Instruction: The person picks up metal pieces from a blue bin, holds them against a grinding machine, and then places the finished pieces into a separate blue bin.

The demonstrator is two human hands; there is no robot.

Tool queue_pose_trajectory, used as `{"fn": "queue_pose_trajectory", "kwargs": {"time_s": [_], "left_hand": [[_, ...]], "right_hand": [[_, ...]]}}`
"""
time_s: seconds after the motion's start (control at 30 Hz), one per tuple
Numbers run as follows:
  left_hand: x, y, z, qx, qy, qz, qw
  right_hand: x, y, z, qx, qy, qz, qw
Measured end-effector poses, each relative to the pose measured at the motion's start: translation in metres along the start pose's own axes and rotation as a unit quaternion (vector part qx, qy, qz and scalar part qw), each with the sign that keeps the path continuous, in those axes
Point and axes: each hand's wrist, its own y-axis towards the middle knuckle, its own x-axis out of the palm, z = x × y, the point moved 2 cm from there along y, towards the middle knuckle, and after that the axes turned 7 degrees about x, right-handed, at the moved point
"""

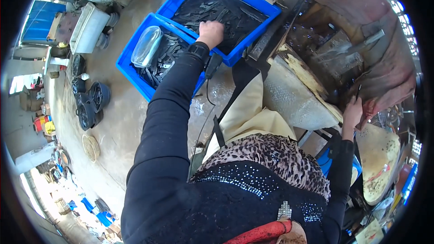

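My left hand [210, 32] reaches far forward into a big blue crate [266, 10] filled with dark flat metal pieces [217, 7]; its fingers are curled down among them, and what they grip is hidden. A second, smaller blue crate [129, 70] sits just left of it, holding more dark metal pieces [163, 56] and a clear plastic container [145, 45]. My right hand [352, 110] is low at the right, pinching a thin dark metal strip [358, 92] at the edge of a grimy machine [343, 45].
A work surface wrapped in plastic film [294, 99] lies between the crates and the machine. A perforated tan seat [377, 162] is at the right. On the concrete floor at the left stand black pots [90, 104], a white tub [88, 29] and a round woven mat [91, 147].
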Motion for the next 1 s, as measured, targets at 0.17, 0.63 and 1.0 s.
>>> {"fn": "queue_pose_trajectory", "kwargs": {"time_s": [0.17, 0.63, 1.0], "left_hand": [[0.011, 0.029, 0.017, 0.088, -0.050, 0.048, 0.994], [0.041, 0.043, -0.028, 0.083, 0.013, -0.064, 0.994], [-0.087, 0.053, 0.056, 0.150, -0.392, 0.303, 0.855]], "right_hand": [[0.010, 0.020, 0.041, -0.279, -0.210, 0.127, 0.929], [-0.030, -0.028, -0.003, 0.052, 0.157, 0.117, 0.979], [-0.033, -0.023, 0.003, 0.050, 0.169, 0.101, 0.979]]}}
